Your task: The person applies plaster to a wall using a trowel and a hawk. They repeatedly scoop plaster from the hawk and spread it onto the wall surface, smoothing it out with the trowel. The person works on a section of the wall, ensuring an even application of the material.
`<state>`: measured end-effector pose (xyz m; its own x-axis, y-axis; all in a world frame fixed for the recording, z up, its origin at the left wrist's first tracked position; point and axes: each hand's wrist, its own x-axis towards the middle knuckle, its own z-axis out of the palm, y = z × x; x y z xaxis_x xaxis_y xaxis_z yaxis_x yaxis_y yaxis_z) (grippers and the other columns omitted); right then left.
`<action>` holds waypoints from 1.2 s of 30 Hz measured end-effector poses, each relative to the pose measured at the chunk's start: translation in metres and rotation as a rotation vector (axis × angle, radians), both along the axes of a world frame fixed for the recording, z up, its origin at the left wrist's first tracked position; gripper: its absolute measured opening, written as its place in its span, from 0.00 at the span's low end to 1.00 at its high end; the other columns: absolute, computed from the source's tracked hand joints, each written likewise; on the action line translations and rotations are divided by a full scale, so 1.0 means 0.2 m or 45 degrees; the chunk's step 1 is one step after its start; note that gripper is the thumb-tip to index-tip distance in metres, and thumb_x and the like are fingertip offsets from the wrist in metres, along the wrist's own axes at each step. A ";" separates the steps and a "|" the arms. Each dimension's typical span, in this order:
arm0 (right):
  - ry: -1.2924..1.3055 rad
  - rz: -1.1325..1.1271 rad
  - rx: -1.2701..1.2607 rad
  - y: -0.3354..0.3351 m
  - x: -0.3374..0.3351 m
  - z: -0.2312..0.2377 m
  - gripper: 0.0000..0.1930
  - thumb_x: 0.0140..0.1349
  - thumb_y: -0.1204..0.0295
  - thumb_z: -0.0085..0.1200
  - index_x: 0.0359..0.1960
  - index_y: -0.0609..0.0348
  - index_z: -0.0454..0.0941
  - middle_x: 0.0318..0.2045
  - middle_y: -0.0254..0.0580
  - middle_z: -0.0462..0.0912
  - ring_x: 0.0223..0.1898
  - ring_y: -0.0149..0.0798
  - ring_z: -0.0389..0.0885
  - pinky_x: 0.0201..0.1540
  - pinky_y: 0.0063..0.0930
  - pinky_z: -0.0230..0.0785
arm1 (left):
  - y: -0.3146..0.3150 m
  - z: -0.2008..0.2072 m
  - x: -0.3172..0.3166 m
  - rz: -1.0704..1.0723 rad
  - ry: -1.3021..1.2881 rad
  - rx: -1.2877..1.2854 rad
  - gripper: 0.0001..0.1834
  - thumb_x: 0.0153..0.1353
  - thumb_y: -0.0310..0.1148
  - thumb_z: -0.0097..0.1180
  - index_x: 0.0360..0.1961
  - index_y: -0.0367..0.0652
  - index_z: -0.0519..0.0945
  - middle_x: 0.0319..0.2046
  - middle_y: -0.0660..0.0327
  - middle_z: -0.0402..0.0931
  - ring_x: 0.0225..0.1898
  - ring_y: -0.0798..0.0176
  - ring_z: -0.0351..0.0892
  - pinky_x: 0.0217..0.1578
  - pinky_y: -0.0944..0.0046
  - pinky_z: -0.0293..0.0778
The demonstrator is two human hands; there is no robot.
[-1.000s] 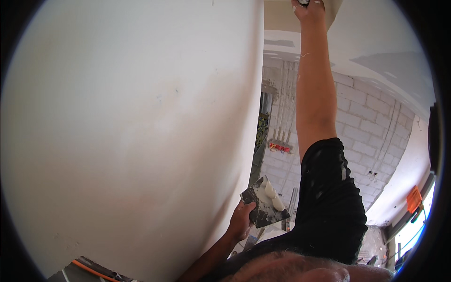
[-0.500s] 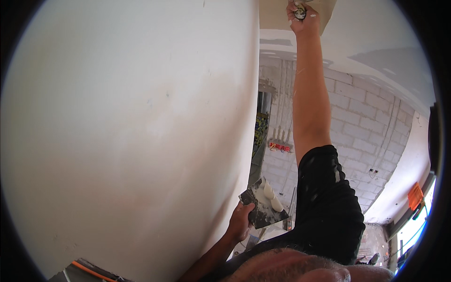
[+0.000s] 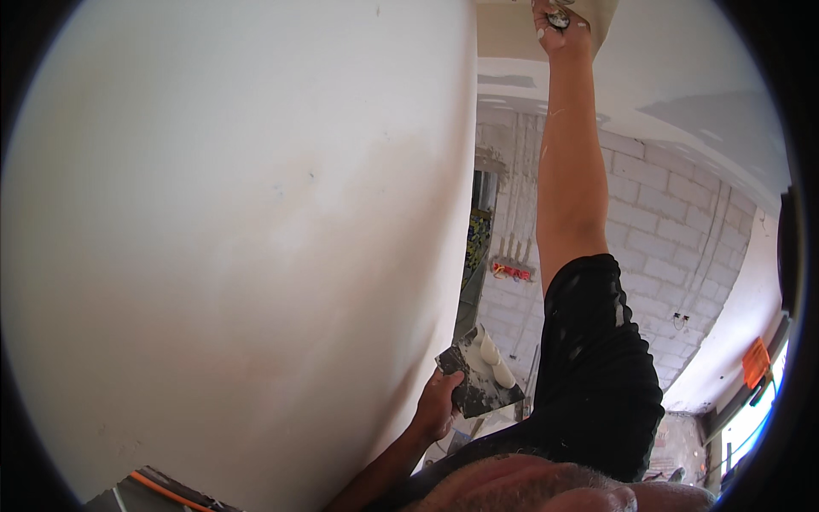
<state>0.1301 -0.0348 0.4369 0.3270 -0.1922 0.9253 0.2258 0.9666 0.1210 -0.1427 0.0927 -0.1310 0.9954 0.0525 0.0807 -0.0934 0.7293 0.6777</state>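
Note:
In the lower middle my left hand (image 3: 438, 407) grips the edge of a flat dark plate (image 3: 479, 388), thumb on top. Two thick lumps of white putty (image 3: 496, 360) lie on the plate near its far edge, and the rest is smeared. My right arm reaches straight up, and my right hand (image 3: 563, 30), spotted with white, is closed around a putty knife (image 3: 559, 20) seen end-on by its round handle. This hand is up by a beige strip of the ceiling (image 3: 512, 43); the blade is hidden at the frame's top edge.
A large smooth white wall (image 3: 239, 256) fills the left side. Beyond lies a bare block wall (image 3: 648, 188) with a red electrical box (image 3: 512, 271) and loose wires (image 3: 680, 319). An orange thing (image 3: 756, 363) hangs near a bright opening at the right.
My right hand has shifted slightly right and up, its grip kept. My left hand and the plate stay nearly in place.

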 end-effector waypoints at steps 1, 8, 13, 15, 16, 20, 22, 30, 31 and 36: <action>0.065 0.003 0.010 0.02 -0.02 0.00 0.01 0.67 0.80 0.47 0.37 0.65 0.71 0.27 0.44 0.76 0.24 0.38 0.75 0.24 0.27 0.72 | 0.00 0.01 -0.01 0.011 0.012 0.004 0.17 0.70 0.29 0.46 0.59 0.42 0.69 0.50 0.56 0.79 0.47 0.60 0.84 0.48 0.56 0.83; -0.185 0.034 -0.302 -0.10 0.24 0.26 0.05 0.66 0.82 0.43 0.31 0.69 0.70 0.26 0.48 0.75 0.24 0.39 0.74 0.26 0.30 0.75 | -0.01 0.00 0.01 -0.024 -0.001 0.033 0.17 0.70 0.29 0.46 0.60 0.42 0.69 0.50 0.57 0.78 0.47 0.61 0.84 0.48 0.55 0.83; 0.221 0.358 -0.087 0.07 -0.10 0.22 0.06 0.65 0.84 0.40 0.29 0.71 0.67 0.27 0.53 0.73 0.25 0.43 0.74 0.27 0.31 0.78 | 0.01 0.00 -0.01 -0.001 -0.011 0.028 0.18 0.70 0.30 0.46 0.60 0.42 0.68 0.49 0.58 0.78 0.45 0.62 0.84 0.46 0.57 0.83; 0.056 0.216 -0.180 0.00 -0.03 0.29 0.05 0.66 0.85 0.38 0.31 0.72 0.65 0.28 0.54 0.72 0.26 0.45 0.73 0.27 0.32 0.79 | 0.00 0.03 -0.01 -0.031 -0.048 0.046 0.18 0.70 0.29 0.46 0.59 0.42 0.69 0.48 0.58 0.79 0.44 0.62 0.84 0.45 0.59 0.84; 0.094 0.237 -0.076 0.00 -0.05 0.30 0.04 0.66 0.85 0.37 0.32 0.72 0.65 0.28 0.54 0.71 0.26 0.45 0.73 0.27 0.32 0.79 | 0.00 0.04 -0.02 -0.038 -0.047 0.055 0.17 0.69 0.28 0.46 0.58 0.42 0.69 0.47 0.57 0.79 0.44 0.62 0.84 0.45 0.58 0.84; 0.195 0.212 0.025 0.08 -0.42 0.14 0.03 0.68 0.84 0.37 0.34 0.72 0.63 0.29 0.54 0.71 0.26 0.45 0.73 0.27 0.33 0.80 | 0.01 -0.02 0.02 -0.054 -0.072 -0.010 0.17 0.69 0.27 0.45 0.58 0.41 0.69 0.48 0.57 0.79 0.46 0.59 0.84 0.47 0.56 0.84; 0.139 0.244 0.007 0.06 -0.44 0.13 0.02 0.68 0.85 0.38 0.35 0.71 0.63 0.30 0.54 0.72 0.25 0.45 0.73 0.27 0.32 0.79 | 0.00 -0.01 0.01 -0.054 -0.067 -0.043 0.17 0.69 0.27 0.45 0.58 0.41 0.68 0.49 0.56 0.78 0.47 0.58 0.84 0.48 0.54 0.84; 0.046 0.306 -0.402 0.04 -0.37 -0.23 0.11 0.70 0.77 0.38 0.47 0.75 0.64 0.40 0.66 0.77 0.29 0.46 0.75 0.27 0.33 0.72 | 0.00 0.00 0.00 -0.050 -0.043 -0.035 0.17 0.70 0.27 0.45 0.59 0.42 0.69 0.48 0.57 0.79 0.46 0.60 0.84 0.47 0.55 0.84; 0.026 0.301 -0.395 0.03 -0.30 -0.24 0.11 0.70 0.77 0.37 0.48 0.76 0.64 0.41 0.68 0.75 0.30 0.47 0.76 0.28 0.33 0.73 | 0.00 0.00 0.00 -0.049 -0.047 -0.042 0.17 0.70 0.28 0.46 0.58 0.42 0.69 0.47 0.58 0.79 0.44 0.62 0.84 0.45 0.57 0.83; 0.073 0.284 -0.315 -0.01 -0.12 -0.13 0.13 0.70 0.78 0.34 0.49 0.79 0.62 0.40 0.69 0.74 0.31 0.48 0.76 0.29 0.33 0.76 | -0.01 -0.01 0.01 -0.035 -0.050 -0.076 0.16 0.70 0.29 0.47 0.58 0.42 0.70 0.45 0.59 0.80 0.42 0.66 0.84 0.42 0.62 0.83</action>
<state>0.1069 -0.0360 0.4114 0.3886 0.1182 0.9138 0.0048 0.9915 -0.1303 -0.1400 0.0903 -0.1328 0.9926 0.0310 0.1171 -0.0983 0.7712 0.6290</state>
